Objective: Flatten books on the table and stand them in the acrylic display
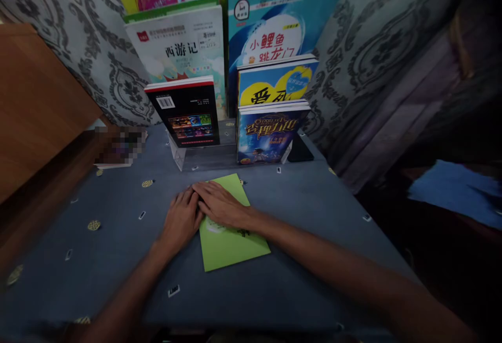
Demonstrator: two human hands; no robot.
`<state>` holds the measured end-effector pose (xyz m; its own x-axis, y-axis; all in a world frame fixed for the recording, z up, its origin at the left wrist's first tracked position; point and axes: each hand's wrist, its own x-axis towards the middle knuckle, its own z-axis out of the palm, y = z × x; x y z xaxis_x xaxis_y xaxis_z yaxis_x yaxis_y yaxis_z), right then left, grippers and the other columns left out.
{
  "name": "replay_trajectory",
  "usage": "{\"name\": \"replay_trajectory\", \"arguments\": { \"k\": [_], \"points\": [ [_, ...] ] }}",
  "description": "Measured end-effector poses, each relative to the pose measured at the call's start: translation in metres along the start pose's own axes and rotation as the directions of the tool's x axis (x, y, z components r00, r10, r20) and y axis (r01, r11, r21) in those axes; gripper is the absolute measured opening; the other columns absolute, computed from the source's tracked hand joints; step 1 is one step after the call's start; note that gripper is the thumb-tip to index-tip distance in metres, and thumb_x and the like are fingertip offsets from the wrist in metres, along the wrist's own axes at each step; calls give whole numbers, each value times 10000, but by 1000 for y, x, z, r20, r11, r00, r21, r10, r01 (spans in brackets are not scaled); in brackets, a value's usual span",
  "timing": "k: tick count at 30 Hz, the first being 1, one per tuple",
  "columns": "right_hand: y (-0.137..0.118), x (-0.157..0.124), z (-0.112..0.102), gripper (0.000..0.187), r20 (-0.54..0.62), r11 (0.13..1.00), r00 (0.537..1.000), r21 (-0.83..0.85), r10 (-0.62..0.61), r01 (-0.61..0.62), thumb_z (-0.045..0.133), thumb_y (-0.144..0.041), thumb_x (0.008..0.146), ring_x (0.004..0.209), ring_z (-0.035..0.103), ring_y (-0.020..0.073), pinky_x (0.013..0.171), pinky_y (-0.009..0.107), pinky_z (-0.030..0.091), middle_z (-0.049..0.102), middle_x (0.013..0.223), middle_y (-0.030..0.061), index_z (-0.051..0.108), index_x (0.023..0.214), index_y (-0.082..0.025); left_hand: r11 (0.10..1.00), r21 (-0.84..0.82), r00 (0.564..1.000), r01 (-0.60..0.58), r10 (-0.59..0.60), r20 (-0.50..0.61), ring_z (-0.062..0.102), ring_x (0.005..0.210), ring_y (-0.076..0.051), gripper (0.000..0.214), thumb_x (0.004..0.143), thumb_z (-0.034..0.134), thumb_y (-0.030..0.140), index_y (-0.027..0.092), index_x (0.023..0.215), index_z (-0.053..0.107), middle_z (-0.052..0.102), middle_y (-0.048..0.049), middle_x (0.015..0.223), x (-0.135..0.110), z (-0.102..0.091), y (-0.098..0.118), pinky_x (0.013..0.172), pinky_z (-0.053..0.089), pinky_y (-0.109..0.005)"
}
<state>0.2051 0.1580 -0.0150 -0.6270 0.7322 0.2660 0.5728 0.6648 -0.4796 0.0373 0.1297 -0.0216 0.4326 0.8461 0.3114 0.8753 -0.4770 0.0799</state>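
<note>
A thin green booklet [231, 246] lies flat on the blue-grey table [306, 238] in front of me. My right hand [221, 204] rests palm down on its upper half, fingers stretched flat and pointing left. My left hand [181, 218] lies palm down at the booklet's left edge, fingers flat and touching the right hand's fingertips. Neither hand grips anything.
Behind the booklet a clear stand [204, 157] holds a black book [187, 113] and a blue book [269, 133], with taller picture books [184, 50] leaning on the patterned wall. A wooden panel [35, 102] is at left, a blue cloth [455, 189] at right.
</note>
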Motion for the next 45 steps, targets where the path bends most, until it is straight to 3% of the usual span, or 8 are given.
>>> {"name": "replay_trajectory", "arguments": {
  "k": [7,13,23,27,31,35,40,45],
  "points": [
    [-2,0,-10,446,-2,999,1000,33,18,-18,449,-226,994,1365,515,250,1201,458,352,587,1432,184,509,1416,-92,1000,7,1000,17,-17,21,610,1142,-306,299,935,502,198,165,1227,556,634,-152,1262,1,-1,2,963,505,-479],
    [17,-19,-15,489,-30,997,996,-2,82,-83,532,-284,985,1447,431,286,1214,495,332,543,1475,216,502,1430,-85,998,60,1000,-20,20,-9,601,1201,-319,306,992,469,288,165,1254,570,614,-164,1345,0,0,2,975,505,-490],
    [37,-40,-17,475,-87,997,994,-41,65,-69,536,-253,978,1459,417,276,1208,512,354,535,1493,193,517,1432,-116,997,48,998,-55,55,-4,564,1279,-345,292,975,451,270,170,1206,598,628,-177,1343,5,-7,4,1009,488,-540],
    [49,-57,-23,464,-147,986,979,-64,144,-155,508,-232,981,1458,418,287,1204,555,340,523,1504,190,519,1434,-135,990,105,996,-92,89,25,593,1249,-326,245,950,460,204,153,1139,609,669,-181,1274,14,-10,7,1040,467,-515],
    [54,-65,-30,468,-139,977,971,-56,194,-204,505,-223,974,1453,424,298,1200,542,347,514,1502,219,524,1420,-81,984,114,990,-139,135,44,644,1151,-312,249,953,433,176,164,1111,624,696,-165,1215,28,-8,14,1009,483,-517],
    [55,-66,-31,460,-164,984,972,-29,166,-173,514,-229,966,1443,438,277,1199,490,363,535,1488,206,545,1401,-83,973,55,974,-226,224,40,645,1144,-305,286,959,421,170,148,1162,621,686,-171,1241,49,4,26,1000,497,-498],
    [64,-69,-28,505,-233,988,960,53,155,-147,492,-176,941,1417,469,256,1169,508,399,552,1475,190,501,1442,-125,948,-88,950,-306,310,42,607,1215,-280,353,942,427,144,151,1265,567,655,-158,1292,72,20,41,1061,478,-469],
    [71,-69,-27,519,-254,981,952,133,170,-140,464,-139,929,1375,498,256,1154,515,410,571,1445,179,484,1448,-133,937,-163,948,-310,317,19,592,1199,-273,344,936,432,132,174,1247,571,654,-138,1246,79,26,44,1078,467,-477]
  ]
}}
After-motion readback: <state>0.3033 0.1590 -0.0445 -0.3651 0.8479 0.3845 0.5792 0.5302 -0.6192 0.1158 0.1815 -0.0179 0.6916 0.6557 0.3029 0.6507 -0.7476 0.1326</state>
